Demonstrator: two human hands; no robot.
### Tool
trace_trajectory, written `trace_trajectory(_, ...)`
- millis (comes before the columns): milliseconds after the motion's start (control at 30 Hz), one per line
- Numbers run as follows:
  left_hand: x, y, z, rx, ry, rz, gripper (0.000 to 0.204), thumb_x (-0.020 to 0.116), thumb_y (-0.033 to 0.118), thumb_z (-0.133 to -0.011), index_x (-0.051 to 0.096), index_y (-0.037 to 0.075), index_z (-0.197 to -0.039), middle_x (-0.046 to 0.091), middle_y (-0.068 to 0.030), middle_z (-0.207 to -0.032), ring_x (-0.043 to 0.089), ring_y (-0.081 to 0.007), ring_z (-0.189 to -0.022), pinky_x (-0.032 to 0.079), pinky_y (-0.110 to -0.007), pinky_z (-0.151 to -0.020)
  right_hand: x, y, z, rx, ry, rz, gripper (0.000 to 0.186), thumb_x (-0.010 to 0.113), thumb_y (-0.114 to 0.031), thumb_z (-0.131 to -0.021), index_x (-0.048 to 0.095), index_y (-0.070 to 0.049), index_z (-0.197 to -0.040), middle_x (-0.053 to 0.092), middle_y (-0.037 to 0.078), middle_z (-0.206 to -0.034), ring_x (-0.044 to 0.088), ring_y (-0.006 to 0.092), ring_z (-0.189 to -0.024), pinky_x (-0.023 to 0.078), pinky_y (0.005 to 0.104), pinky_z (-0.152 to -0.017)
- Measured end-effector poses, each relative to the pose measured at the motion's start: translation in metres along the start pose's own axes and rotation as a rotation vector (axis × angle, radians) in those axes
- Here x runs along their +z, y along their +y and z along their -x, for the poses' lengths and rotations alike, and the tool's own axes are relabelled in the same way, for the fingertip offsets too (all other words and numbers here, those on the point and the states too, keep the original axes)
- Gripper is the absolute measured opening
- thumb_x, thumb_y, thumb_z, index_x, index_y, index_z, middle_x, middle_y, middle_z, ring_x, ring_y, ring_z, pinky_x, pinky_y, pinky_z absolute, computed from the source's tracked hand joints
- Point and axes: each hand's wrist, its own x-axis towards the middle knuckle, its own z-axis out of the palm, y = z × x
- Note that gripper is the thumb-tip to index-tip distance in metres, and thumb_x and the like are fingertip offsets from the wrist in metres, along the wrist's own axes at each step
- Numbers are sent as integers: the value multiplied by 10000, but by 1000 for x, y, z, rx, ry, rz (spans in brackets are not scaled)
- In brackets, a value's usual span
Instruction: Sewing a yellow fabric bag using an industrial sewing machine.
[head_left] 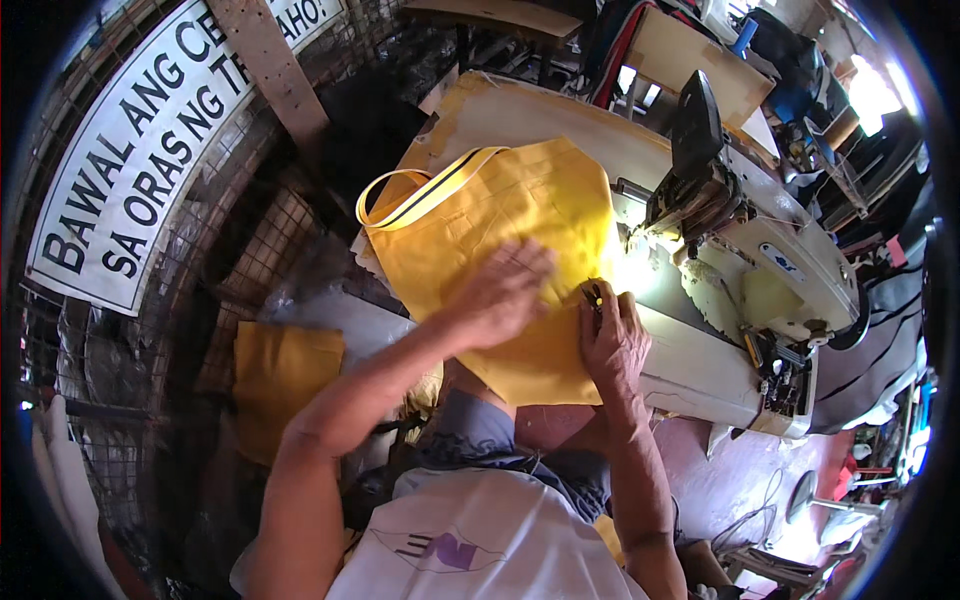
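A yellow fabric piece (540, 355) lies spread over the front of the sewing table, its lower part hanging toward my lap. A looped strap (440, 188), yellow and white with a dark stripe, rises from its far left edge. My left hand (505, 290), smeared by motion, is over the middle of the cloth with its fingers stretched out. At the cloth's right edge my right hand (615, 340) is closed round a small black tool (596, 297); its exact kind is partly hidden by the fingers. The sewing machine's needle area is just beyond that hand, brightly lit.
The sewing machine (780, 250) takes up the table's right side. Another yellow fabric piece (285, 380) hangs at the left, beside a wire mesh wall (265, 240) with a white sign (150, 150). A cardboard sheet (700, 75) leans behind the machine. Brown tape edges the tabletop (540, 112).
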Motion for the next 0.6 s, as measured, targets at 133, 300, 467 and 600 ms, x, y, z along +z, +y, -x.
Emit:
trace_trajectory(133, -52, -72, 54, -384, 203, -427, 430, 639, 227, -933, 598, -2, -1294, 550, -156, -1409, 484, -381, -1327, 325, -525, -1127, 0, 7, 3, -10, 14, 6, 336, 673, -220, -924, 612, -86, -1225, 592, 133, -900, 637, 321, -784, 511, 437, -636)
trace_trajectory(300, -99, -87, 99, -609, 293, -483, 318, 613, 143, -938, 636, -5, -1219, 607, -174, -1288, 547, -351, -1235, 394, -500, -1070, 2, 4, 4, -17, 27, 24, 334, 674, -209, -922, 615, -75, -1222, 587, 134, -887, 635, 319, -780, 514, 426, -641)
trace_trajectory(467, -75, -56, 46, -465, 310, 16, 254, 654, 96, -901, 643, -10, -1132, 657, -170, -1113, 604, -353, -1069, 478, -431, -962, 0, 3, 3, -35, 31, -12, 316, 679, -196, -914, 624, -84, -1204, 580, 123, -872, 632, 312, -772, 515, 420, -645)
trace_trajectory(600, -42, -63, -15, -375, 303, -31, 335, 713, 155, -883, 645, -2, -1172, 628, -177, -1141, 587, -351, -1088, 461, -447, -980, 0, 4, 4, -29, 60, 7, 328, 683, -197, -907, 617, -98, -1213, 573, 120, -870, 628, 310, -766, 511, 422, -641)
